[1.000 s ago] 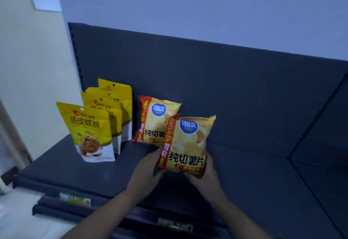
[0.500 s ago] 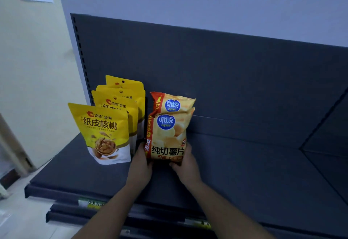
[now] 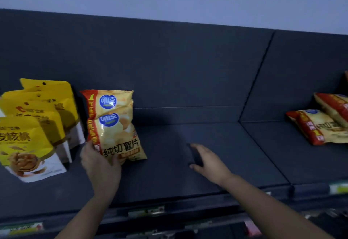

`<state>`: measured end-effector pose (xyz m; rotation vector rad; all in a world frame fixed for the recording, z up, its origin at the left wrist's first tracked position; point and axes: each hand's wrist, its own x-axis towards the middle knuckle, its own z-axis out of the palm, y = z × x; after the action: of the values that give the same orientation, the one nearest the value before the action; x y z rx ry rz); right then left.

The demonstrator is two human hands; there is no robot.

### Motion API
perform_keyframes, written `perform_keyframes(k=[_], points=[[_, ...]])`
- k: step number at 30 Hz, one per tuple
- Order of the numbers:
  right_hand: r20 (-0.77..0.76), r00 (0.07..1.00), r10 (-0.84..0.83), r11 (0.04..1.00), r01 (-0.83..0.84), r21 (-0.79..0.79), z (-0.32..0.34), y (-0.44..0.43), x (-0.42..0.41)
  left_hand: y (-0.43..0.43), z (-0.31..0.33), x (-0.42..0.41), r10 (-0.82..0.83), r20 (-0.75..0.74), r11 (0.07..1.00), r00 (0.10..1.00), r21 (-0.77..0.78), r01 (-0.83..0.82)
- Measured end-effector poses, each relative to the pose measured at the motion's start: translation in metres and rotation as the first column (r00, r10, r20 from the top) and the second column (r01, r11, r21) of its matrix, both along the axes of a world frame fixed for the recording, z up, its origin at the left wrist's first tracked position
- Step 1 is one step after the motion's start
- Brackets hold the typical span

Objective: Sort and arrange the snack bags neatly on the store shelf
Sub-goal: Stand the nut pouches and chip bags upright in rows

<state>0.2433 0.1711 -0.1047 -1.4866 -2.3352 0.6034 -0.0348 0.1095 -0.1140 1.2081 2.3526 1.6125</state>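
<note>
Gripping the front chip bag (image 3: pixel 117 137) at its lower-left corner w/ my left hand (image 3: pixel 99 161), fingers curled round the edge. It stands upright on the shelf (image 3: pixel 169 172), touching a 2nd chip bag (image 3: pixel 111 101) just behind it. Nut pouches (image 3: pixel 28 140) stand in a row just to the left. My right hand (image 3: pixel 209 161) hovers over bare shelf, well apart from the bags, fingers loosely straight, holding nothing. Two loose chip bags (image 3: pixel 320 127) lie flat at far right, overlapping.

The only camera sits on my head, facing forward and down at the shelf (image 3: pixel 169 174) from close, its back panel (image 3: pixel 169 60) filling the upper view.
</note>
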Motion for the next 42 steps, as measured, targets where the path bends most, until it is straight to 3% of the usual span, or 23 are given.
perform_keyframes(k=[3, 6, 11, 16, 20, 26, 30, 33, 35, 38, 42], points=[[-0.053, 0.997, -0.051, 0.998, 0.050, -0.031, -0.004, 0.008, 0.041, 0.010, 0.000, 0.008, 0.031, 0.074, 0.999, 0.997, -0.024, -0.030], [-0.120, 0.992, -0.047, 0.995, 0.037, -0.091, -0.007, 0.017, 0.049, 0.014, 0.000, 0.003, -0.080, 0.161, 0.995, 0.984, -0.046, 0.089], [-0.237, 0.957, 0.167, 0.953, -0.219, -0.211, -0.004, 0.022, -0.039, 0.008, 0.006, -0.006, -0.135, 0.093, 0.952, 0.987, -0.265, 0.155], [-0.295, 0.927, 0.232, 0.932, -0.299, -0.205, -0.004, 0.011, -0.131, -0.006, 0.011, -0.024, -0.066, -0.022, 0.893, 0.998, -0.447, 0.049], [-0.375, 0.897, 0.234, 0.947, -0.298, -0.122, -0.019, -0.006, -0.174, -0.011, 0.010, -0.037, -0.015, -0.136, 0.911, 0.991, -0.411, -0.043], [-0.438, 0.892, 0.115, 0.987, -0.154, -0.054, -0.026, -0.014, -0.206, -0.014, 0.001, -0.051, -0.045, -0.054, 0.960, 0.998, -0.278, 0.028], [-0.349, 0.919, 0.186, 0.972, -0.223, -0.068, -0.026, -0.013, -0.197, -0.030, 0.006, -0.041, -0.014, -0.133, 0.987, 0.991, -0.160, -0.007], [-0.216, 0.931, 0.295, 0.952, -0.306, -0.022, -0.016, -0.014, -0.165, -0.041, 0.019, -0.016, -0.067, -0.420, 0.995, 0.905, -0.092, 0.032], [-0.055, 0.930, 0.362, 0.932, -0.361, 0.029, 0.000, -0.014, -0.128, -0.033, 0.028, 0.010, -0.287, -0.538, 0.954, 0.793, -0.240, 0.182], [0.125, 0.928, 0.350, 0.927, -0.363, 0.098, 0.020, -0.009, -0.054, -0.001, 0.033, 0.059, -0.578, -0.556, 0.778, 0.597, -0.596, 0.199], [0.261, 0.958, 0.115, 0.983, -0.148, 0.112, 0.027, 0.008, 0.071, 0.046, 0.030, 0.144, -0.703, -0.540, 0.688, 0.463, -0.682, 0.250]])
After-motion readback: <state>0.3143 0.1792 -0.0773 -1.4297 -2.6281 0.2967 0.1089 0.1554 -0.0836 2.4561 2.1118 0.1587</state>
